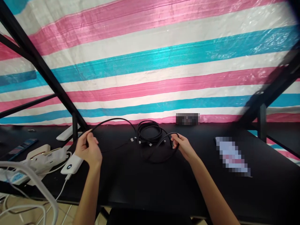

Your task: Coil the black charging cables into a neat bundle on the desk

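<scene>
A long black cable (114, 119) runs in an arc from my left hand (89, 148) to a loose coil (150, 137) on the black table. The fingers of my left hand are pinched on it, at the left side of the table. To the right of the coil, my right hand (182, 145) is closed on a loop of black cable, which curves back toward the coil. Several small pale connector ends (140, 142) lie in and beside the coil. Which cable each connector belongs to, I cannot tell.
A white power bank (72, 164) with a white cord lies beside my left wrist. White power strips and plugs (47, 159) crowd the left edge, near a dark phone (23, 148). At right rests a blurred flat item (233, 156); a dark box (187, 119) stands behind. Black frame bars (51, 84) slant upward.
</scene>
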Action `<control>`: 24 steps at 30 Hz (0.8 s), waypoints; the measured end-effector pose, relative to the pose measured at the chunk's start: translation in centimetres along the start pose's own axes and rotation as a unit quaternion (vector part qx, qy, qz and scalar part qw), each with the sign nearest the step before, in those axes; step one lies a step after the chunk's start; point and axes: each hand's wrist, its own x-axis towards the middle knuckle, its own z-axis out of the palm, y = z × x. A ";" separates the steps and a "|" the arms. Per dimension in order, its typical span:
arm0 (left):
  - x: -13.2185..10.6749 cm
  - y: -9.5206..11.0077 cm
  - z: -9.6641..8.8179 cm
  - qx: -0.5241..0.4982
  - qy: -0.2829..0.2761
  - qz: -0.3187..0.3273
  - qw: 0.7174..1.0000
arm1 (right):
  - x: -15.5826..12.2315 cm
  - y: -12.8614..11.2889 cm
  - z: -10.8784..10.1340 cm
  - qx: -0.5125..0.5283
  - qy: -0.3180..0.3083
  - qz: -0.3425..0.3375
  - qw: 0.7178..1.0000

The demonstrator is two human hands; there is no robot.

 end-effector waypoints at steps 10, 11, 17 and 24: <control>-5.8 -2.2 4.1 -0.010 -0.146 -0.048 0.988 | -1.4 -0.7 1.2 -0.002 -0.152 -0.008 0.988; -6.2 -2.4 4.2 -0.026 -0.147 -0.061 0.987 | -1.3 -0.6 1.2 0.003 -0.137 -0.004 0.991; -7.4 -2.7 3.6 -0.065 -0.185 -0.056 0.979 | -0.6 0.5 1.9 -0.134 0.007 0.012 0.991; -7.6 -2.0 3.6 -0.094 -0.216 -0.100 0.967 | -0.6 1.9 2.4 -0.182 -0.089 0.005 0.979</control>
